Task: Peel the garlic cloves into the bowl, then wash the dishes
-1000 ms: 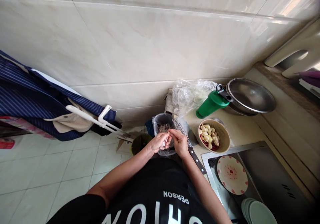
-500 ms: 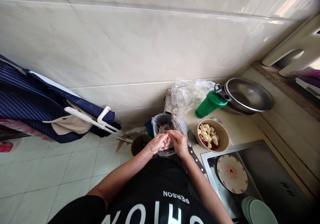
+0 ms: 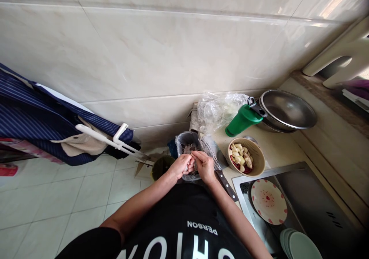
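My left hand (image 3: 181,166) and my right hand (image 3: 204,166) meet fingertip to fingertip over a grey bin lined with a clear bag (image 3: 184,140) that holds pale peelings. Both hands are closed around a small pale piece, probably a garlic clove, too small to name for certain. To the right on the counter stands a tan bowl (image 3: 255,155) with peeled garlic cloves and something red. A dark-handled knife (image 3: 225,182) lies on the counter edge beside my right wrist.
A crumpled clear plastic bag (image 3: 219,109), a green bottle (image 3: 242,120) on its side and a steel bowl (image 3: 288,109) sit at the counter's back. A patterned plate (image 3: 268,202) and green plates (image 3: 300,244) lie in the sink. Striped cloth on a white rack (image 3: 103,137) hangs left.
My hands have closed in on each other a little over the bin. Nothing else has moved.
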A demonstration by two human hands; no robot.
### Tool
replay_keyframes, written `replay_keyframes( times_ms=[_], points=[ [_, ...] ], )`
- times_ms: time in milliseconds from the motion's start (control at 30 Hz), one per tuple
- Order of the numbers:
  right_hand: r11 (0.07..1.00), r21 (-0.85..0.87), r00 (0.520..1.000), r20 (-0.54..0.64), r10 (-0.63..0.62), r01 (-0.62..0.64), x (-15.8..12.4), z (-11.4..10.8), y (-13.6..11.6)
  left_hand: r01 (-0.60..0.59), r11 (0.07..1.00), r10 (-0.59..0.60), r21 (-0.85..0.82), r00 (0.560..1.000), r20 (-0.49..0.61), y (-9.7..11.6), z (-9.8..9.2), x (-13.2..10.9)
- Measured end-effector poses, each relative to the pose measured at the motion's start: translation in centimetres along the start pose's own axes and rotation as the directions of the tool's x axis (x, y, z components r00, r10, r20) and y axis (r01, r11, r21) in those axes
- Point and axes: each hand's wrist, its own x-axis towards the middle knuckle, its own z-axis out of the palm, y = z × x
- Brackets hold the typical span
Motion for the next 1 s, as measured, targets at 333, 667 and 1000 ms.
replay_keyframes(
  times_ms=[333, 667, 1000],
  points=[
    [0.694, 0.652, 0.91, -0.016, 0.414, -0.304, 0.9, -0.2, 1.5, 0.052, 0.868, 0.022, 0.495, 0.99, -0.142, -0.5, 0.0, 1.4],
    [0.767, 0.533, 0.925, 0.089, 0.37, -0.358, 0.7, -0.8, 1.6, -0.043, 0.667, 0.258, 0.744, 0.95, -0.176, -0.7, -2.1, 2.4],
    [0.996, -0.06, 0.997, 0.036, 0.068, -0.066, 0.6, -1.7, 1.4, -0.158, 0.796, 0.161, 0.584, 0.986, 0.047, 0.9, -0.6, 0.6]
  ],
)
